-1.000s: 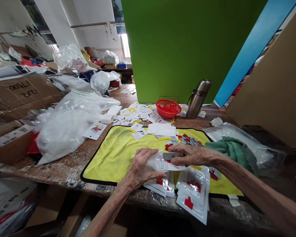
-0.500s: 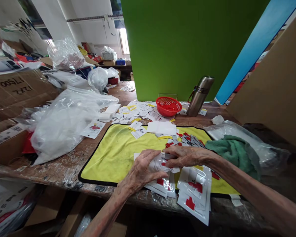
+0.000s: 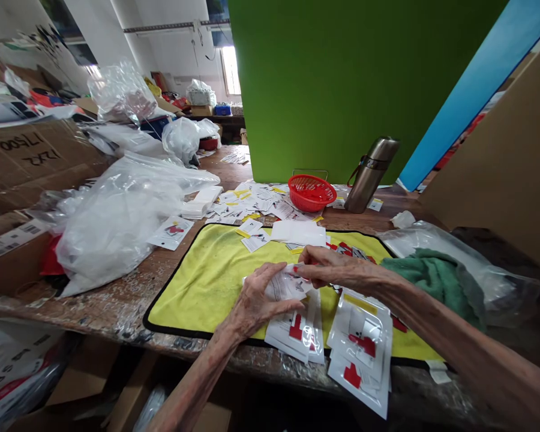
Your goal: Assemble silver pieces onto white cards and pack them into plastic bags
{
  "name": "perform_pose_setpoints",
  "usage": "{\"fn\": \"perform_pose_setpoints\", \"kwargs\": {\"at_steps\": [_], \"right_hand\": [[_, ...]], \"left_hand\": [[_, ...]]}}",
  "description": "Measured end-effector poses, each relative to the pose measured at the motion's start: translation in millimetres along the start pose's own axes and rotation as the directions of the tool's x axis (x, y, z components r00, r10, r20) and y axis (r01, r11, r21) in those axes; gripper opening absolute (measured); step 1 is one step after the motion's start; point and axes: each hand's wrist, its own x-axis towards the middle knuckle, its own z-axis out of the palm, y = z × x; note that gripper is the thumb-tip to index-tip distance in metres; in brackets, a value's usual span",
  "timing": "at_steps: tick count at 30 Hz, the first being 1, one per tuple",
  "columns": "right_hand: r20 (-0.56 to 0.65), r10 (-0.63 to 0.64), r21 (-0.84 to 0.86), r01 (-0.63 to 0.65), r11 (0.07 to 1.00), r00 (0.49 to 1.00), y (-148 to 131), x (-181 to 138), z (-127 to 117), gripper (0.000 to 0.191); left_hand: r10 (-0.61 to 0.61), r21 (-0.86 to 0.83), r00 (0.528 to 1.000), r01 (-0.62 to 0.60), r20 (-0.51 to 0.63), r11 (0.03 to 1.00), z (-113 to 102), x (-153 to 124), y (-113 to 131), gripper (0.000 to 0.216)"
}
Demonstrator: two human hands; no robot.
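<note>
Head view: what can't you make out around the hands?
- White packet between the left hand and right hand: fingers cover part of it; its print is too small to read.
- Red-and-grey cards on the yellow mat: the right forearm hides their lower part.
- That forearm: cut off by the right edge.

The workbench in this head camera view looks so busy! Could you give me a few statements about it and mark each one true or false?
1. The left hand and right hand both hold a white printed packet above the yellow mat. True.
2. The red plastic basket stands on the mat. False: it stands on the wooden bench beyond the mat.
3. A green cloth lies on a clear plastic bag right of the mat. True.
4. The steel vacuum flask lies on its side. False: it stands on the bench.
</note>
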Motion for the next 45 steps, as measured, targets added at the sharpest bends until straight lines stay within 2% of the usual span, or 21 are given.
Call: {"fn": "perform_pose_setpoints", "kwargs": {"at_steps": [4, 9, 13, 16, 18, 22, 24, 27, 31, 35, 39, 42, 45], "right_hand": [[-0.066, -0.015, -0.031, 0.013, 0.999, 0.998, 1, 5, 7, 0.033], [0.0, -0.032, -0.193, 0.031, 0.981, 0.999, 5, 12, 9, 0.03], [0.008, 0.05, -0.098, -0.049, 0.994, 0.999, 4, 14, 5, 0.036], [0.012, 0.047, -0.168, -0.044, 0.985, 0.999, 4, 14, 5, 0.027], [0.049, 0.036, -0.11, -0.03, 0.994, 0.998, 4, 12, 6, 0.023], [0.116, 0.061, 0.219, -0.085, 0.972, 0.991, 2, 4, 4, 0.027], [0.128, 0.069, 0.28, -0.102, 0.955, 0.989, 1, 2, 3, 0.032], [0.12, -0.003, 0.266, -0.029, 0.964, 0.993, 3, 3, 7, 0.039], [-0.043, -0.073, 0.257, 0.081, 0.963, 0.996, 5, 8, 15, 0.043], [0.04, -0.087, 0.257, 0.074, 0.964, 0.995, 5, 11, 21, 0.044], [-0.013, -0.152, 0.225, 0.151, 0.963, 0.988, 8, 17, 34, 0.045], [0.008, -0.199, 0.25, 0.19, 0.949, 0.98, 6, 16, 38, 0.043], [0.089, -0.214, 0.254, 0.186, 0.949, 0.973, -3, 5, 36, 0.039]], "left_hand": [[-0.018, -0.005, 1.0, 0.018, -0.015, 1.0, 1, 1, -3, 0.062], [-0.017, 0.001, 1.0, 0.017, 0.0, 1.0, 3, -1, -6, 0.062], [0.006, 0.025, 1.0, -0.006, -0.016, 1.0, 3, -1, -8, 0.063], [0.009, 0.022, 1.0, -0.009, -0.012, 1.0, 3, -1, -8, 0.063], [0.003, 0.016, 1.0, -0.003, -0.005, 1.0, 2, -2, -9, 0.061], [-0.017, 0.0, 1.0, 0.017, -0.02, 1.0, 0, -3, -10, 0.061], [-0.018, -0.013, 1.0, 0.018, -0.02, 1.0, -1, -2, -9, 0.062], [0.003, -0.034, 1.0, -0.003, -0.009, 0.999, -1, -1, -6, 0.061], [0.033, -0.053, 0.999, -0.035, -0.04, 0.998, -5, 2, -2, 0.062], [0.015, -0.062, 0.999, -0.017, -0.034, 0.998, -9, 1, 0, 0.063], [0.005, -0.097, 0.999, -0.008, -0.032, 0.995, -10, -1, 3, 0.064], [-0.065, -0.165, 0.998, 0.062, -0.015, 0.984, -19, -2, 9, 0.067], [-0.25, -0.306, 0.963, 0.27, 0.104, 0.913, -36, -4, 21, 0.044]]}}
